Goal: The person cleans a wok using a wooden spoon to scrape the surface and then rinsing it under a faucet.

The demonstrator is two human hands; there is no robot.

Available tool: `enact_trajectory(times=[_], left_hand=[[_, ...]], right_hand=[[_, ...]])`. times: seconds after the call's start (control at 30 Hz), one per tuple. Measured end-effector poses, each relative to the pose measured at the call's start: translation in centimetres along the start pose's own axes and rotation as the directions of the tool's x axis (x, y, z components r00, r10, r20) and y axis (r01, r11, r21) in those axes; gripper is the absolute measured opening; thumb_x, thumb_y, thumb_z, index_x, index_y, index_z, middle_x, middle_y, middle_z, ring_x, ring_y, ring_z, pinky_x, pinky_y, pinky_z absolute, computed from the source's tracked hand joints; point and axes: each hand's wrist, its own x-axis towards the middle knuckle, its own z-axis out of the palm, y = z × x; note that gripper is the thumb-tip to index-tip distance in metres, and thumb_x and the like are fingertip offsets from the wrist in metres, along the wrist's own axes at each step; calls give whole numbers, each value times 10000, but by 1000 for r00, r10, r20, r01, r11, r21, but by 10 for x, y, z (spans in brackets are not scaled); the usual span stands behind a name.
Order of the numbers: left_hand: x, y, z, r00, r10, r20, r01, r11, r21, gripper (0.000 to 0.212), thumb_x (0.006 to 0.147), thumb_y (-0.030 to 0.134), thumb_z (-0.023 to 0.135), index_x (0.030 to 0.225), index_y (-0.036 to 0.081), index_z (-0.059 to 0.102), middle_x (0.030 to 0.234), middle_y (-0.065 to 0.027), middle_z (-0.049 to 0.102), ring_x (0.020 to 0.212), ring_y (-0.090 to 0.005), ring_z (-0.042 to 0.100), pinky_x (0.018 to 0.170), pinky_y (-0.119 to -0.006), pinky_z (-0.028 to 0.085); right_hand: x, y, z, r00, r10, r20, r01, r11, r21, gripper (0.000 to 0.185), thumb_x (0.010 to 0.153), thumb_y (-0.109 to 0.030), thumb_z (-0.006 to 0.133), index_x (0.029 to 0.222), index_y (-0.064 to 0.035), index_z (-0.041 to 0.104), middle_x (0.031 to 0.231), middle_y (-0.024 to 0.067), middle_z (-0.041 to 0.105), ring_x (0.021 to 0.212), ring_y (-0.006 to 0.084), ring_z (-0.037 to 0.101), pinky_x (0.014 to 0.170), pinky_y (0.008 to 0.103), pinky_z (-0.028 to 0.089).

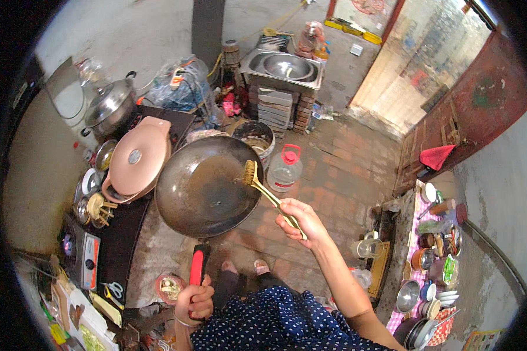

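My left hand (195,300) is closed around the red and black handle of a dark wok (211,188), which is held up over the floor with its inside facing me. My right hand (301,223) grips the pale handle of a scrub brush (267,191). The brush's brown bristles are at the wok's right inner rim; whether they touch the metal I cannot tell. Left of the wok, a pink lidded pan (138,155) sits on the dark counter. A plastic jug with a red cap (285,169) stands on the floor just beyond the wok's right side.
A gas stove (81,259), scissors (114,288) and a steel pot (110,105) are on the left. A bucket (265,142) stands behind the wok, before a steel sink (250,66). On the right, a table with a pink checked cloth (395,322) holds bowls and cups. A red bowl (170,288) is low left.
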Motion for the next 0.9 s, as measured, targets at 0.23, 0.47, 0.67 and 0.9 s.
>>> enact_trajectory(times=[0.23,0.47,0.67,0.9], left_hand=[[107,36,19,975,-74,-209,138,941,310,174,792,161,451,625,113,446,520,6,426,387,-102,404,338,-241,356],[222,98,23,953,-103,-284,213,896,389,128,789,116,454,666,90,429,517,13,396,364,-71,362,308,-209,317],[306,163,21,922,-47,-384,179,932,315,126,772,58,441,665,95,387,512,24,356,345,-39,310,278,-191,277],[394,231,19,799,135,-586,220,842,493,258,740,37,477,542,113,331,450,27,332,328,-56,304,286,-220,243]], right_hand=[[36,-24,-60,991,-66,-116,80,990,119,192,846,-190,428,967,-46,462,630,58,503,359,59,349,293,173,228],[141,-69,-105,973,20,-231,-19,1000,6,260,855,-227,421,1045,-51,450,654,42,481,404,46,331,311,159,209],[238,-97,-132,940,71,-334,-106,990,-88,209,858,-218,416,950,-47,494,627,42,481,359,42,285,298,170,195],[336,-137,-152,934,217,-283,-214,976,44,223,851,-245,427,863,-35,499,603,29,481,347,52,310,290,174,200]])
